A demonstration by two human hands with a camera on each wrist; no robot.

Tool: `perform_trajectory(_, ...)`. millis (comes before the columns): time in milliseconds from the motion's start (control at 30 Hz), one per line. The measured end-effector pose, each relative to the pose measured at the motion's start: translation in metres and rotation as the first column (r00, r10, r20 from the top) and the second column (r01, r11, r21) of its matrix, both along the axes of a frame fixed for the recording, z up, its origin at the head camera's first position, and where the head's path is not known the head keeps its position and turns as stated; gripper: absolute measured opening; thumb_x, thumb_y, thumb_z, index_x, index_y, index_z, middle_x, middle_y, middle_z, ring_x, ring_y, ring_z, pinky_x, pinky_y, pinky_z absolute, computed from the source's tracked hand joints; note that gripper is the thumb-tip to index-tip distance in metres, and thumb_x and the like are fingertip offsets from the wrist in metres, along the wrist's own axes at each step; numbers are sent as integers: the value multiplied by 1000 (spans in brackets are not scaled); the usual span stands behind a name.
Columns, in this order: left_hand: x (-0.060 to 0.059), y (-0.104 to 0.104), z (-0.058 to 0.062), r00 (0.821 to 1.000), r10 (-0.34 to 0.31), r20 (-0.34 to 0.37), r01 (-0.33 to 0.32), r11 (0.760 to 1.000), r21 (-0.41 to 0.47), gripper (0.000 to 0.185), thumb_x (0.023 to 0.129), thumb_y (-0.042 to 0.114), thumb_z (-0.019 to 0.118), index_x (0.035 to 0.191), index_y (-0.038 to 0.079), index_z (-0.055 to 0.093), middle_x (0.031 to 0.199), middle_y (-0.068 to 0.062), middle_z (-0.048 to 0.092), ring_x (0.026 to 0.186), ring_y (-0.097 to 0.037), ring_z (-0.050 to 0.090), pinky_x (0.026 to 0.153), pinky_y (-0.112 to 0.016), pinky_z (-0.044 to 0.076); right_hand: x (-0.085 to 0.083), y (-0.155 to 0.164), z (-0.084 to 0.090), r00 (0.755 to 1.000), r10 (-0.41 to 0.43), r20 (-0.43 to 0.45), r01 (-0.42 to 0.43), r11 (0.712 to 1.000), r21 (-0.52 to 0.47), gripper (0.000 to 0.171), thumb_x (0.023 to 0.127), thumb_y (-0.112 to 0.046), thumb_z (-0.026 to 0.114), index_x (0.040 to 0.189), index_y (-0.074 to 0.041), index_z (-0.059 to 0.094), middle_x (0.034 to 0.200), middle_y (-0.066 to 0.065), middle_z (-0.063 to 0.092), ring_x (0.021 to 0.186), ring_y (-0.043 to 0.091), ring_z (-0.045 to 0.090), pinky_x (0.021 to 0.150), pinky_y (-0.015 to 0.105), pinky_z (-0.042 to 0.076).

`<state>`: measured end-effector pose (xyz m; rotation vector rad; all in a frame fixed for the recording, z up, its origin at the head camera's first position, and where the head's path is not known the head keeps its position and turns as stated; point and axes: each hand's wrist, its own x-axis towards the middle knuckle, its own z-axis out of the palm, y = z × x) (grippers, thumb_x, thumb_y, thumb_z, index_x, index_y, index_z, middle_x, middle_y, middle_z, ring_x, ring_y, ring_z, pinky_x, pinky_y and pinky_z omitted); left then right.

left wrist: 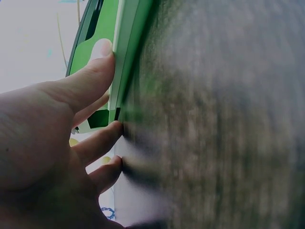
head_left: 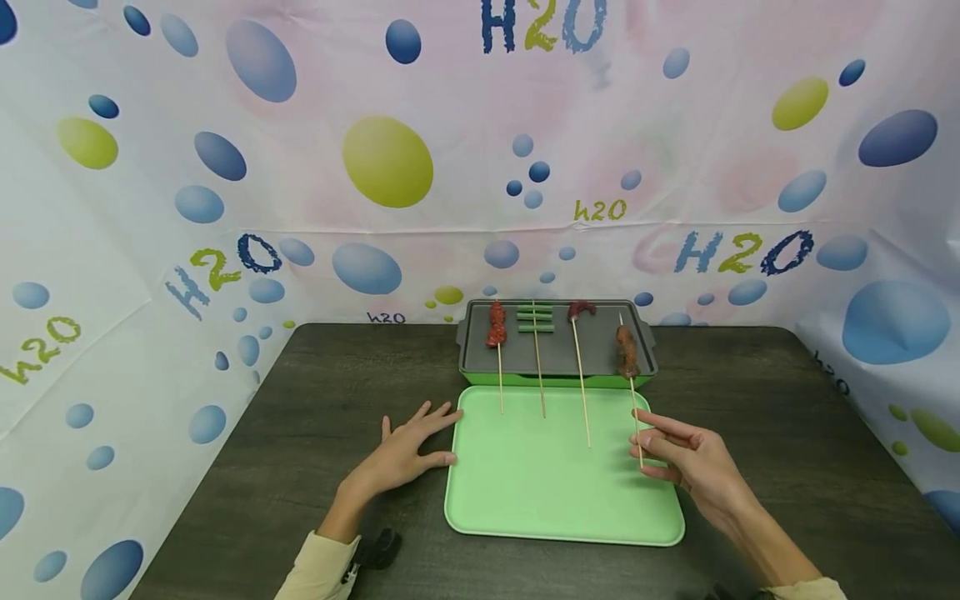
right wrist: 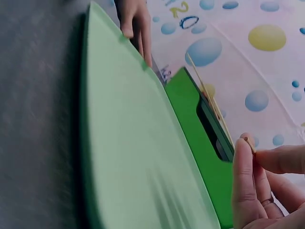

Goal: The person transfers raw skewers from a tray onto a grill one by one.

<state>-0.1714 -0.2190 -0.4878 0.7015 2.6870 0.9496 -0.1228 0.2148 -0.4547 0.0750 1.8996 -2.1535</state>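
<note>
My right hand (head_left: 690, 458) pinches the stick of a brown meat skewer (head_left: 627, 354) between thumb and fingers, over the tray's right edge. The skewer's meat is at the right side of a dark grill pan (head_left: 558, 354) with a green base. Three others lie across the pan: a red meat skewer (head_left: 497, 325), a green vegetable skewer (head_left: 535, 318) and a dark red curled skewer (head_left: 577, 312). Their sticks reach out over the light green tray (head_left: 555, 500). With fingers spread, my left hand (head_left: 401, 450) touches the tray's left edge; its thumb (left wrist: 97, 71) is at the rim.
The tray lies on a dark wood-grain table (head_left: 322, 400), directly in front of the grill pan. Behind the table hangs a white curtain (head_left: 465, 100) printed with blue and yellow-green dots and lettering. A black strap device (head_left: 378, 550) is on the left wrist.
</note>
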Motion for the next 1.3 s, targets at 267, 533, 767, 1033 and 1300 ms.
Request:
perform_trajectory(267, 1, 1, 1, 1000, 12, -1, -12, 1000, -1, 71, 96, 39, 71, 159, 19, 44, 166, -12, 30, 155, -42, 13, 102, -85, -13, -29, 9, 6, 1000, 23, -20, -23, 1000, 9, 66, 103, -14, 67, 157, 6, 35, 113, 4, 75, 100, 12, 74, 88, 32, 59)
perform_trajectory(533, 1, 5, 0, 1000, 0, -2, 0, 1000, 5, 71, 97, 40, 70, 159, 19, 43, 166, -13, 30, 155, -42, 12, 101, -85, -13, -46, 14, 8, 1000, -8, -5, 8, 1000, -13, 59, 103, -13, 66, 154, 3, 42, 108, 0, 77, 97, 10, 74, 86, 29, 59)
perform_trajectory(767, -1, 5, -2, 1000, -2, -3, 2, 1000, 11, 71, 97, 41, 70, 159, 19, 43, 166, -13, 30, 155, -43, 12, 101, -86, -13, -53, 16, 9, 1000, -29, 3, 29, 999, -13, 63, 101, -12, 69, 154, 5, 41, 104, -1, 77, 95, 10, 74, 84, 28, 59)
perform_trajectory(1033, 0, 2, -1, 1000, 4, 0, -4, 1000, 16, 71, 97, 40, 70, 159, 18, 44, 166, -13, 30, 155, -44, 12, 100, -86, -14, -57, 17, 8, 1000, -19, 4, 19, 999, -36, 61, 101, -10, 67, 154, 5, 41, 105, 2, 77, 94, 11, 74, 84, 29, 60)
perform_trajectory(1300, 0, -1, -2, 1000, 5, 2, -5, 1000, 17, 72, 96, 40, 71, 159, 19, 43, 166, -13, 31, 155, -44, 12, 100, -86, -13, -58, 16, 9, 1000, 4, -15, -5, 1000, -24, 63, 102, -11, 67, 153, 10, 37, 111, 6, 75, 102, 18, 74, 89, 36, 59)
